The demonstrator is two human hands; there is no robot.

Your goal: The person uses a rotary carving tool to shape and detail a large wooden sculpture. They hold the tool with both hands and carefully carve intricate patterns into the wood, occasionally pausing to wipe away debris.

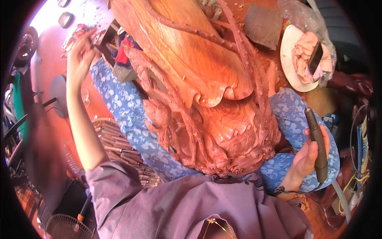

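Observation:
My right hand (305,162) is wrapped round a dark rotary carving handpiece (316,137), its thin tip pointing up and away. A black cord runs from the handpiece's lower end past my wrist. My left hand (81,51) is stretched out to the far left with loosely bent fingers, and I see nothing held in it. It is near a small heap with a red bit (80,28). Between my legs lies a large reddish wood carving (195,59), with a smooth wavy-edged middle, twisting stems and dense curled relief at the near end.
A basket (104,119) of many carving tools (121,145) stands beside my left leg. A wooden block (262,27) and a pale hat (292,75) with a phone (316,57) on it lie far right. A fan (65,228) is at near left; cables (360,175) hang at right.

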